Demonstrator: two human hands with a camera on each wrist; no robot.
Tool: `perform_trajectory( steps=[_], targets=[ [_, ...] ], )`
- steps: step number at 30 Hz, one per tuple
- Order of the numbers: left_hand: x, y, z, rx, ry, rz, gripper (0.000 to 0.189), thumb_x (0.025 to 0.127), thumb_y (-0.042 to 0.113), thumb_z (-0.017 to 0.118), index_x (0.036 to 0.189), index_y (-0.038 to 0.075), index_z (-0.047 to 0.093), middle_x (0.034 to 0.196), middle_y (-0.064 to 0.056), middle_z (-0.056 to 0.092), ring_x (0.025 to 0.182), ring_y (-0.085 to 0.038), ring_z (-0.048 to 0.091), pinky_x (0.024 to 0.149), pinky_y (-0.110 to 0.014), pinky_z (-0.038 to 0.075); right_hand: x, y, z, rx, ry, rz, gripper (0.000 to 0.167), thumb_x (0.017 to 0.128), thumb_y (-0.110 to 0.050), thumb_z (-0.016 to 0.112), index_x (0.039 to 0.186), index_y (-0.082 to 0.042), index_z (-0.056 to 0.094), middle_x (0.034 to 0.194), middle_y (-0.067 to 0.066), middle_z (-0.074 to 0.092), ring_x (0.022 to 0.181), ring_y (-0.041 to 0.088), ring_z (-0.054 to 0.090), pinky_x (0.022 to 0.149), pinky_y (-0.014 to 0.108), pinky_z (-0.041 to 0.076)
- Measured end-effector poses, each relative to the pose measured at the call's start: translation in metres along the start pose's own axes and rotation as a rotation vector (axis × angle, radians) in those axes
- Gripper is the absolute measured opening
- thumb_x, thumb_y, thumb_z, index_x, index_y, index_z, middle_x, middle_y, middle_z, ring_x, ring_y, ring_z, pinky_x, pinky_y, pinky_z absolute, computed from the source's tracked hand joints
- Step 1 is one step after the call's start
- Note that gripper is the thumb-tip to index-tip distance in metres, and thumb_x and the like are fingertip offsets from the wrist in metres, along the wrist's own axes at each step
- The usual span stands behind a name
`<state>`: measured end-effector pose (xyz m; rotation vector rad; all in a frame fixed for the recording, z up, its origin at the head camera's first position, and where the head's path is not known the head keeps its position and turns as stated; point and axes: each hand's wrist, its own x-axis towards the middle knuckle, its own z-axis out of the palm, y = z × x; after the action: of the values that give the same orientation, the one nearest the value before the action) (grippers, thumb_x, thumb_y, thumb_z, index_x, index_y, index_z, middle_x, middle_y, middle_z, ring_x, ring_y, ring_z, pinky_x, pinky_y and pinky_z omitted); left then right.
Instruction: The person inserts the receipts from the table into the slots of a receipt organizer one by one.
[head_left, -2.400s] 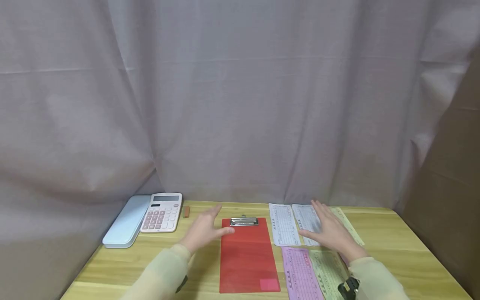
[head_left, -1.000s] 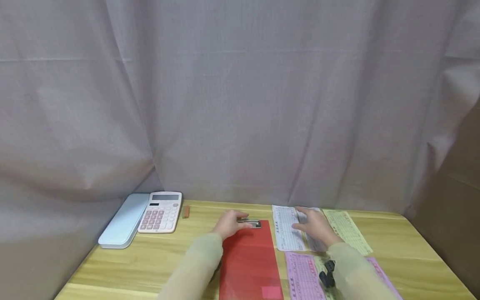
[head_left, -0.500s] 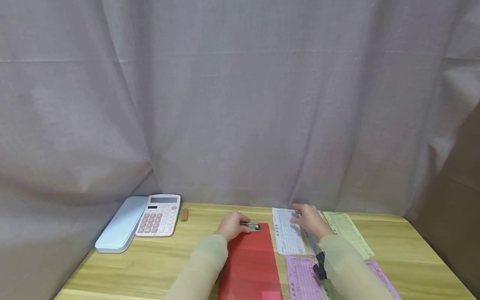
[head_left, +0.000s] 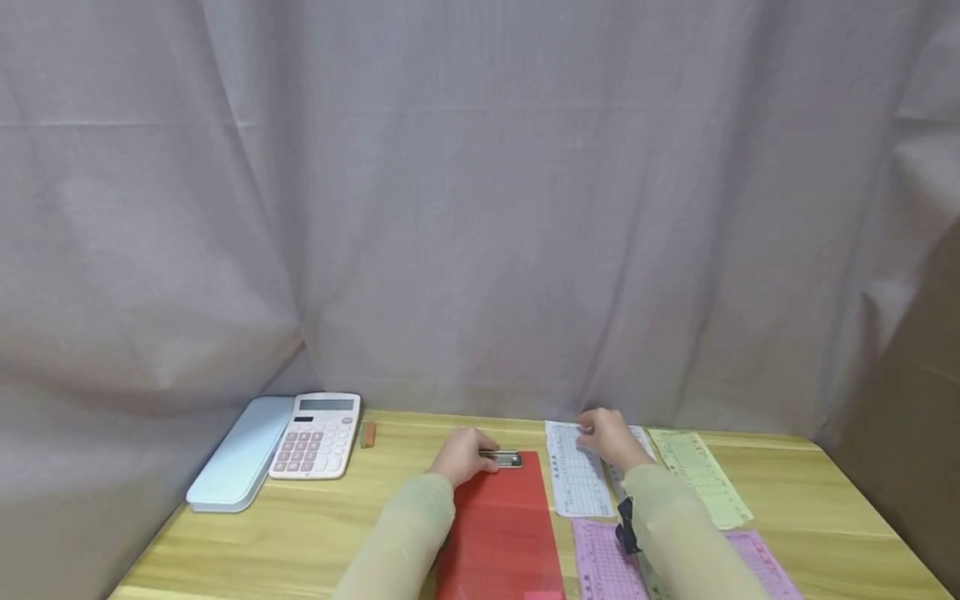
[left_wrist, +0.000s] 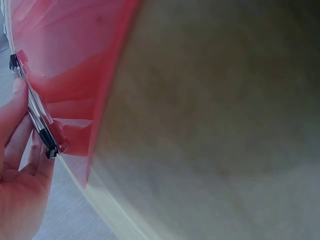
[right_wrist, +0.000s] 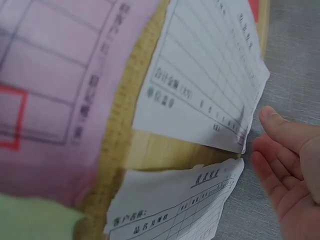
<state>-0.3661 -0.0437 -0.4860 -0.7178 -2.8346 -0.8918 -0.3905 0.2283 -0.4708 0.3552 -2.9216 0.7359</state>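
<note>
A red clipboard (head_left: 501,525) lies on the wooden table, its metal clip (left_wrist: 39,107) at the far end. My left hand (head_left: 461,457) pinches that clip, thumb on the near side and fingers behind it in the left wrist view. My right hand (head_left: 609,437) hovers by the far ends of two white printed slips; the left slip (head_left: 576,483) shows well, while the other slip (head_left: 643,440) is mostly covered by hand and sleeve. Between its thumb and loosely bent fingers (right_wrist: 287,172) I see a gap and no paper.
Nearer are a purple slip (head_left: 602,554) and another purple slip (head_left: 765,562); a green one is mostly under my right sleeve. A yellow slip (head_left: 701,475) lies right. Back left stand a calculator (head_left: 317,436), pale blue case (head_left: 243,454) and small brown block (head_left: 368,434). A grey curtain (head_left: 480,208) hangs behind.
My left hand has moved right onto the clipboard's clip and grips it. The right hand has shifted left to the white slips, its fingers more bent than before. The slips stay put.
</note>
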Motion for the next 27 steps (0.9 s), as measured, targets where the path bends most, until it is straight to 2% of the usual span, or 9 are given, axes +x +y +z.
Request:
perform_trajectory(
  steps=[5,8,12,15,23,27],
  targets=[
    [0.002,0.0,0.0,0.009,0.003,0.004,0.026,0.071,0.014,0.082,0.097,0.012,0.077,0.094,0.0,0.074,0.091,-0.015,0.067,0.078,-0.025,0.054,0.003,0.004,0.006,-0.069,-0.002,-0.058,0.046,0.07,-0.003,0.079,0.111,0.01,0.063,0.102,0.024,0.065,0.097,0.038,0.062,0.086,0.048,0.051],
    [0.003,0.0,0.0,0.03,0.012,0.015,0.026,0.07,0.015,0.083,0.095,0.012,0.077,0.092,0.001,0.074,0.089,-0.013,0.067,0.078,-0.023,0.053,0.003,0.006,0.009,-0.094,0.001,-0.064,0.046,0.069,-0.006,0.081,0.109,0.01,0.063,0.104,0.025,0.064,0.1,0.04,0.06,0.088,0.049,0.049],
    [0.004,-0.001,0.001,0.045,0.013,0.012,0.024,0.069,0.015,0.083,0.092,0.014,0.078,0.09,0.003,0.074,0.086,-0.011,0.066,0.078,-0.022,0.052,0.005,0.008,0.013,-0.083,0.012,-0.051,0.033,0.07,-0.006,0.08,0.098,0.007,0.066,0.095,0.019,0.066,0.091,0.034,0.062,0.083,0.047,0.05],
    [0.005,-0.002,0.002,0.04,0.005,0.005,0.02,0.07,0.015,0.082,0.09,0.015,0.077,0.089,0.004,0.073,0.084,-0.008,0.064,0.077,-0.022,0.052,0.006,0.007,0.013,-0.082,0.022,-0.03,0.028,0.072,-0.005,0.078,0.095,0.006,0.066,0.09,0.017,0.066,0.087,0.032,0.062,0.081,0.047,0.05],
    [0.007,-0.002,0.0,0.075,0.012,0.002,0.014,0.072,0.014,0.081,0.085,0.015,0.076,0.084,0.006,0.072,0.078,-0.007,0.061,0.077,-0.023,0.052,0.008,0.003,0.012,-0.05,-0.016,0.051,0.038,0.077,-0.005,0.075,0.11,0.007,0.062,0.103,0.022,0.065,0.099,0.038,0.061,0.087,0.049,0.049],
    [0.006,-0.003,0.0,0.07,0.002,-0.005,0.012,0.072,0.013,0.081,0.083,0.015,0.076,0.082,0.005,0.071,0.075,-0.007,0.059,0.075,-0.023,0.051,0.007,0.004,0.014,-0.026,-0.012,0.061,0.04,0.076,-0.004,0.076,0.111,0.005,0.06,0.101,0.019,0.064,0.097,0.035,0.061,0.087,0.048,0.049]
  ],
)
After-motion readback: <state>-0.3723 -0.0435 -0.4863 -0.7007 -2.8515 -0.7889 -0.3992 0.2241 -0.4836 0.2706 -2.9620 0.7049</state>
